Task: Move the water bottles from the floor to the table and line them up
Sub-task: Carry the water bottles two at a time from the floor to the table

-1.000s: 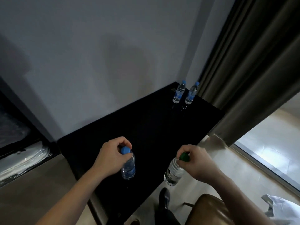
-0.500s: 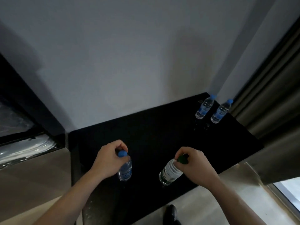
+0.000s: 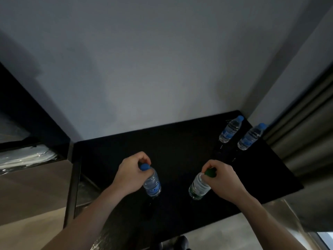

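Your left hand (image 3: 130,173) grips the blue-capped bottle (image 3: 152,184) and your right hand (image 3: 222,179) the green-capped bottle (image 3: 199,187), both over the tabletop (image 3: 180,147). The standing pair of bottles (image 3: 240,133) lies beyond the green-capped bottle, so your right hand is nearer.

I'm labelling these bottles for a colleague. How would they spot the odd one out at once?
Start at the black table against the wall. Near its front edge the right hand grips a bottle by its top. It alone has a green cap; the other three have blue caps.
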Motion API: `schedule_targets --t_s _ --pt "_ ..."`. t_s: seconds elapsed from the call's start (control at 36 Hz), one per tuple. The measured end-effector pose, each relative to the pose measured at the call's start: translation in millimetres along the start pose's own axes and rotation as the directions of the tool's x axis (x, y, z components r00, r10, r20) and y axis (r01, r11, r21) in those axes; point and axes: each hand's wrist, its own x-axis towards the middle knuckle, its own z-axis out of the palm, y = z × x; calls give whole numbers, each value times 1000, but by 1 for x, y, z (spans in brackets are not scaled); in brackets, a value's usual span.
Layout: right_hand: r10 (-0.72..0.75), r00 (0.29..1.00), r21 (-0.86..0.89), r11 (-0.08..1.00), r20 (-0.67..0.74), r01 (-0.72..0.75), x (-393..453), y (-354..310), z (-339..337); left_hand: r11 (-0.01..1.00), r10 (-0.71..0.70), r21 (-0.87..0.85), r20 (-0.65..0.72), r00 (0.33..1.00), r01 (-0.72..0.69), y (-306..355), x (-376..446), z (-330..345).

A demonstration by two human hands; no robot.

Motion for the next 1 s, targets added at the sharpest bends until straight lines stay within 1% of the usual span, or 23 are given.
schedule_targets --t_s 0.28,0.39,0.56,0.69,0.86,1.0 --pt "37 999 -11 999 -37 -37 5 18 -6 996 42 76 93 995 -49 9 21 21" --pt "48 999 -6 999 -24 -48 17 24 -16 995 39 92 93 995 -48 14 34 29" --pt "36 999 -27 999 28 -36 44 45 -31 993 37 102 129 991 -51 29 62 49" --pt "28 995 -75 997 92 -21 69 69 -51 988 15 149 116 993 -33 50 84 80" --pt "-20 985 -176 983 169 50 108 94 -78 974 16 225 108 994 -40 82 115 118" --pt "-61 966 -257 958 250 128 137 115 -98 949 41 307 110 993 -73 107 138 152"
